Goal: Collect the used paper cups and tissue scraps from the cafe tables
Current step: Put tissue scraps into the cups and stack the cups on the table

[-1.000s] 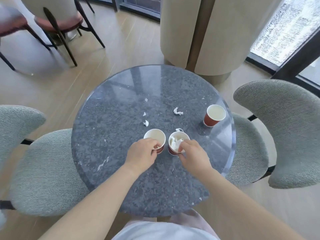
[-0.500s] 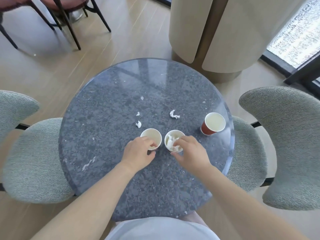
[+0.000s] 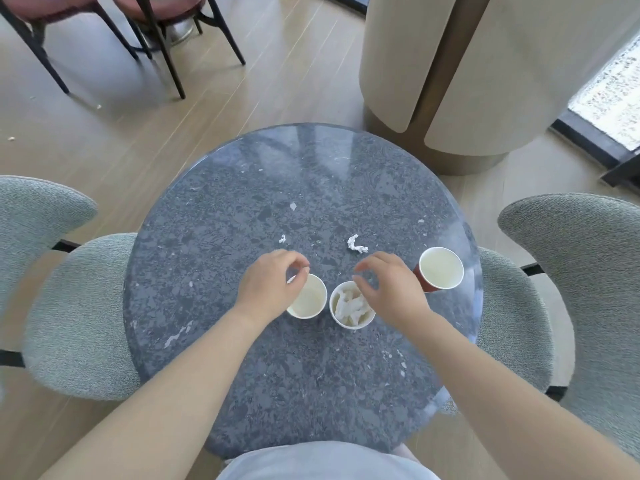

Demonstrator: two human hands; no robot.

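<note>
grey stone table (image 3: pixel 242 358) looks partly cleared: the filled cup (image 3: pixel 351 308) holds tissue. left of it, the left hand (image 3: pixel 266 289) pinches a small scrap (image 3: pixel 292 279) over an empty cup (image 3: pixel 310 301); the right hand (image 3: pixel 389 289), loosely curled and empty, hovers beside it. two loose scraps (image 3: pixel 356 244) beyond it and a third cup (image 3: pixel 440 268) are left.

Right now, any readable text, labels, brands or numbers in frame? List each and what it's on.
None readable.
The empty cup, the tissue-filled cup and the red cup show no print.
The stone table carries no label or number.
</note>
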